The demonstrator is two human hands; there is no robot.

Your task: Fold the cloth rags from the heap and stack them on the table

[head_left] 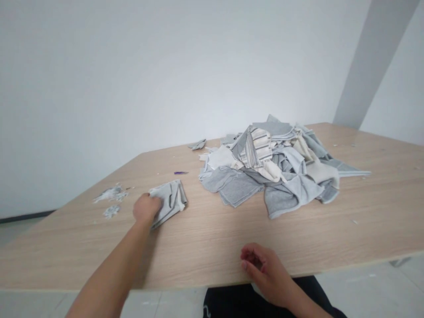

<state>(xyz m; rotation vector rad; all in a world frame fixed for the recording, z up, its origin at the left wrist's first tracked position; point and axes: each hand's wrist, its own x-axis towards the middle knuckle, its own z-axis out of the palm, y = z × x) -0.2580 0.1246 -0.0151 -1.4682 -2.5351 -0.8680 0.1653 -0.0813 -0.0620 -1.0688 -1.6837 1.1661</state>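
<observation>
My left hand [146, 208] grips the left edge of a grey folded cloth [170, 197] lying on the left part of the table. Its fingertips are hidden by the fabric. My right hand [265, 269] hovers at the table's front edge, loosely curled, with a gap between thumb and fingers and nothing visible inside. Beyond it, to the right of centre, spreads a heap of grey and white fabric pieces [228, 183]. A striped piece [261, 145] lies on top of that heap.
A small purple-handled tool [180, 172] lies behind the folded cloth. Whitish scraps of lint or thread [112, 193] are left of my left hand. One small grey cloth piece [198, 144] rests at the back edge of the wooden table [205, 247], near the wall.
</observation>
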